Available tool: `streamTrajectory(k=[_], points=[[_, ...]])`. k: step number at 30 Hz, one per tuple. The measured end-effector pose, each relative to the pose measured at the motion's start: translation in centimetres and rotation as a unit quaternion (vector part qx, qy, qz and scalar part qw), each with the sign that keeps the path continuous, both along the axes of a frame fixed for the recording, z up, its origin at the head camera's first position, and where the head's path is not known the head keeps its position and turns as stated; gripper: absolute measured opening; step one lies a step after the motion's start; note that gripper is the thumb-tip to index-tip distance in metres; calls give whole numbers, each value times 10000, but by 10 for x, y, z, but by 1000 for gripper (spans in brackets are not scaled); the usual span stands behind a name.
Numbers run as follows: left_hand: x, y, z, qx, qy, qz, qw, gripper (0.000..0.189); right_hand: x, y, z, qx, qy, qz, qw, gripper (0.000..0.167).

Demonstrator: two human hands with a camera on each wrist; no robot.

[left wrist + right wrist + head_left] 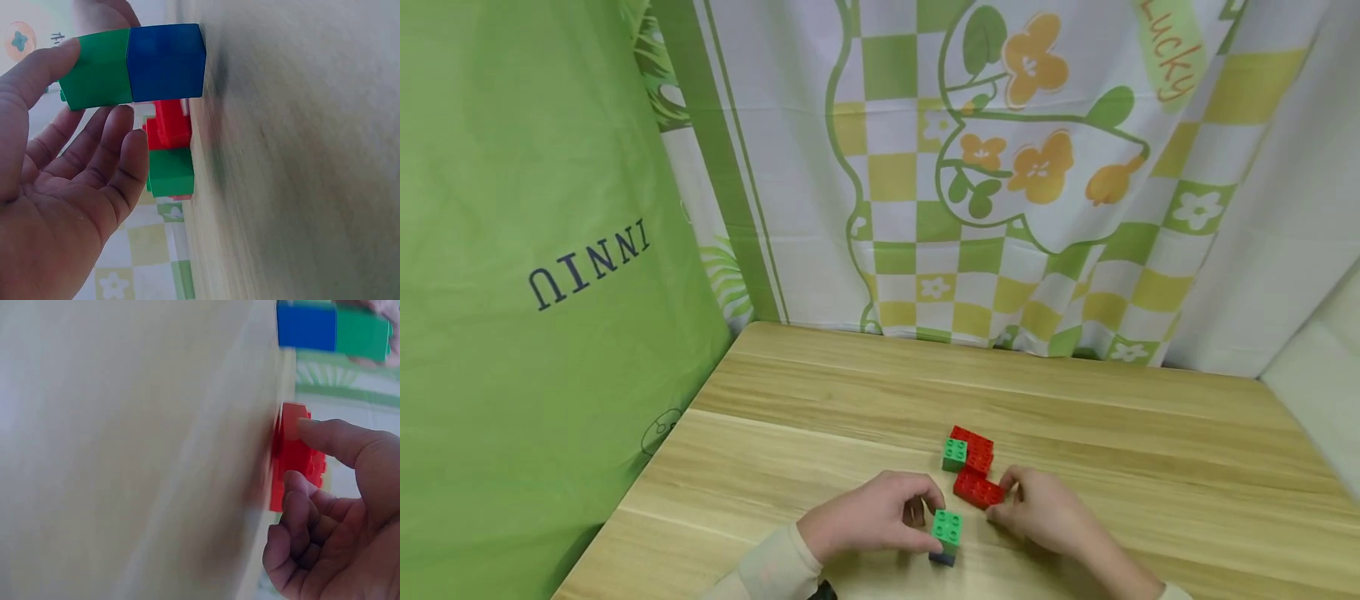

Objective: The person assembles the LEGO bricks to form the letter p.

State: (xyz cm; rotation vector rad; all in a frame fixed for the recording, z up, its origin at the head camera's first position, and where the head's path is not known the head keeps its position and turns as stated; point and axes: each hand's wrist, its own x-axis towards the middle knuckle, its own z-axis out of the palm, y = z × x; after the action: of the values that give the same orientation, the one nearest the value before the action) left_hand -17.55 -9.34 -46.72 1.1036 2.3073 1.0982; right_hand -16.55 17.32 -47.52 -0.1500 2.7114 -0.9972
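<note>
My left hand [891,512] pinches a green brick [947,527] between thumb and fingers. A blue brick [167,62] is joined under that green one, close to the tabletop; whether it touches the wood I cannot tell. To the right, my right hand [1041,508] pinches the end of a red brick [976,490] with thumb and index finger, its other fingers curled. Just behind lies another red brick [980,450], studs up, with a second green brick [954,452] at its left side. Whether the two red bricks are joined cannot be told.
The wooden table [820,417] spreads around the bricks. A patterned curtain [895,208] hangs along its back edge, and green fabric [572,375] borders the left side. A pale wall [1322,392] stands at the right.
</note>
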Motion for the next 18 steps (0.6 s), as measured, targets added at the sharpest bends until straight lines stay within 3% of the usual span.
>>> streamTrajectory(k=[5, 11, 18], points=[[-2, 4, 0, -30, -77, 161, 9998, 31, -1, 17, 17, -83, -65, -504, 9987, 34], [-5, 6, -1, 96, -121, 238, 9996, 31, 6, 25, 44, -110, 300, -265, 9991, 41], [-7, 7, -2, 193, 143, 246, 9994, 31, 13, 21, 68, -127, 515, -33, 9986, 46]])
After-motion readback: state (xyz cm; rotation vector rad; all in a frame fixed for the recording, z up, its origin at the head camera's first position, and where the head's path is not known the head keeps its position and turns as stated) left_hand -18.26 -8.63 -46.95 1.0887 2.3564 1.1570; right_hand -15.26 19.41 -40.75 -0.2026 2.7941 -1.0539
